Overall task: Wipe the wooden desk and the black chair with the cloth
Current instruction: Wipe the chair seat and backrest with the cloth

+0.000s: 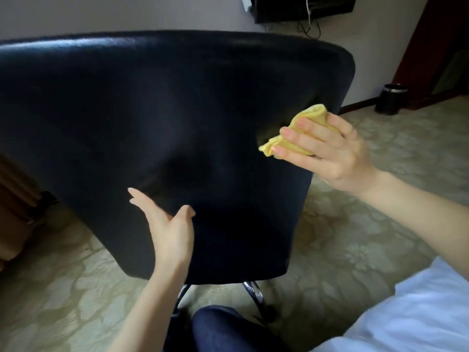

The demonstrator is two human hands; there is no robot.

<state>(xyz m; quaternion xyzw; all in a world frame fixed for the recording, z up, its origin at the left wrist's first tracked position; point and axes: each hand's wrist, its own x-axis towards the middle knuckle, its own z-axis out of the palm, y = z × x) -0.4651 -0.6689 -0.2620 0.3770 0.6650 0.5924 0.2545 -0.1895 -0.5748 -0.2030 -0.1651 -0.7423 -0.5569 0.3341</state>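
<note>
The black chair (177, 110) fills the middle of the view, its leather backrest turned toward me. My right hand (327, 151) presses a bunched yellow cloth (312, 114) flat against the backrest's right edge, fingers straight across the cloth; the thumb is hidden. My left hand (167, 224) is open with straight fingers at the lower middle of the backrest, its fingertips at or just off the leather. A piece of brown wooden furniture (15, 199) shows at the far left edge, mostly hidden behind the chair.
Chrome chair legs (253, 293) stand on patterned carpet. A black waste bin (390, 99) sits by the wall at the right. White bedding (418, 313) fills the lower right corner, and my knee (215, 329) is just below the chair.
</note>
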